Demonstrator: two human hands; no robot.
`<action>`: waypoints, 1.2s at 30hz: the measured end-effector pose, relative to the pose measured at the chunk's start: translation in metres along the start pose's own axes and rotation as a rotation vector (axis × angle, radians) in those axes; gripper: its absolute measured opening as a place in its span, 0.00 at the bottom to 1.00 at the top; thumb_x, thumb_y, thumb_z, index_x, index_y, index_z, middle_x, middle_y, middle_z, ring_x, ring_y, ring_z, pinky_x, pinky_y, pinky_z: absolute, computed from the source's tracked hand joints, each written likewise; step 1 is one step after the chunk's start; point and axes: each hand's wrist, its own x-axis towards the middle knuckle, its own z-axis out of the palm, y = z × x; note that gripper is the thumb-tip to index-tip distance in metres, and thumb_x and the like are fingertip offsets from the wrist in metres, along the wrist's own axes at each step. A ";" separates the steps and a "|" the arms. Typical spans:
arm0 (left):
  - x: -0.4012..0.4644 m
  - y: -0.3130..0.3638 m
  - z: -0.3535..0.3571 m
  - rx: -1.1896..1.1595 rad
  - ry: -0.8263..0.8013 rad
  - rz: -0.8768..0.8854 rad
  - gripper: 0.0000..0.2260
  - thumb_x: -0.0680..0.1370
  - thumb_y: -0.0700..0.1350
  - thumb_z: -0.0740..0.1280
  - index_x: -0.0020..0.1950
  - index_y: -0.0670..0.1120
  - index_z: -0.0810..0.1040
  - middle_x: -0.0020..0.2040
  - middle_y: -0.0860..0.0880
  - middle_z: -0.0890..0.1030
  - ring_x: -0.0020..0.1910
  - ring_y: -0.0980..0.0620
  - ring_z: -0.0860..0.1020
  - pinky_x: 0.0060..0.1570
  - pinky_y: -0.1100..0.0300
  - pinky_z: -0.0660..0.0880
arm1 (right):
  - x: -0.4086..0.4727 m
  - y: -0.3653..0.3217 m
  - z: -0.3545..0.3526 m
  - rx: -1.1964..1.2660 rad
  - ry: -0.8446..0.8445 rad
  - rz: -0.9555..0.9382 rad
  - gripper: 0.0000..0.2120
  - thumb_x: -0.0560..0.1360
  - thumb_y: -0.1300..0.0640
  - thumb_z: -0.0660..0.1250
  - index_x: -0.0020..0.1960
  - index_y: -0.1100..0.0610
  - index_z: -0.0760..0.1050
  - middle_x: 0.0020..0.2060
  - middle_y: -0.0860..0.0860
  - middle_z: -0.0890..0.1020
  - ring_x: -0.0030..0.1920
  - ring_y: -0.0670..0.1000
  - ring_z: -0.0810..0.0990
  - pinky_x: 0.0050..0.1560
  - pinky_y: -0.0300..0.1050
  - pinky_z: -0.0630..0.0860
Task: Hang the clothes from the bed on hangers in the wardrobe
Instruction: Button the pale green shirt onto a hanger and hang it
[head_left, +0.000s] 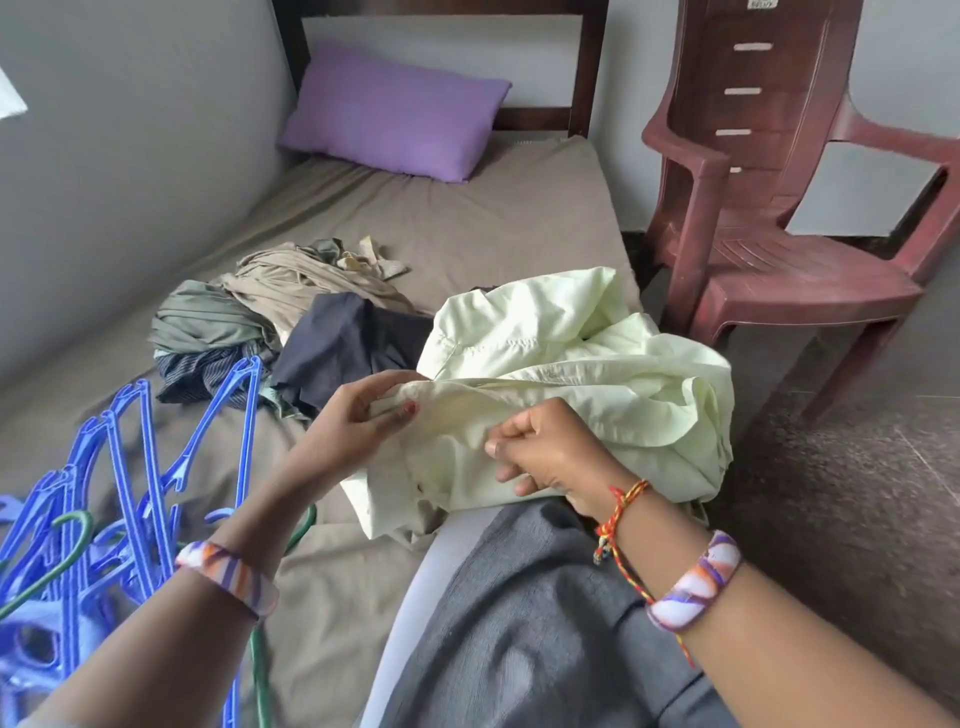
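Note:
A crumpled pale green shirt (582, 364) lies at the near right edge of the bed (467, 228). My left hand (358, 421) pinches a fold of its fabric at the left. My right hand (545, 452) grips the same shirt a little to the right, fingers curled round the cloth. Behind the shirt lies a pile of other clothes (270, 322): beige, olive, striped and dark navy pieces. A heap of blue hangers (119, 483) with a green hanger (57, 561) among them sits on the bed at the near left. No wardrobe is in view.
A purple pillow (395, 111) rests against the dark wooden headboard (589, 67). A maroon plastic chair (779, 223) stands on the speckled floor (857, 467) right of the bed. A grey wall (130, 130) runs along the bed's left side.

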 end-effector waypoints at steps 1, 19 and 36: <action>-0.003 -0.002 0.001 -0.006 -0.008 0.010 0.09 0.73 0.44 0.69 0.51 0.56 0.81 0.44 0.56 0.83 0.42 0.59 0.79 0.44 0.63 0.78 | -0.001 0.004 0.006 0.150 0.050 0.009 0.02 0.75 0.65 0.67 0.47 0.61 0.77 0.35 0.51 0.80 0.32 0.46 0.79 0.26 0.38 0.75; 0.031 0.044 0.040 0.814 -0.232 0.117 0.08 0.71 0.47 0.73 0.48 0.47 0.83 0.43 0.51 0.84 0.43 0.56 0.81 0.48 0.63 0.76 | -0.016 0.021 0.021 0.932 0.221 0.064 0.04 0.72 0.68 0.68 0.39 0.62 0.77 0.25 0.52 0.80 0.25 0.47 0.80 0.24 0.36 0.75; 0.029 0.040 0.049 0.516 -0.161 0.120 0.06 0.78 0.42 0.65 0.46 0.41 0.79 0.38 0.49 0.79 0.37 0.54 0.73 0.41 0.58 0.71 | -0.008 0.012 0.022 0.564 0.294 -0.104 0.10 0.74 0.70 0.65 0.39 0.57 0.76 0.31 0.52 0.78 0.27 0.46 0.76 0.27 0.39 0.76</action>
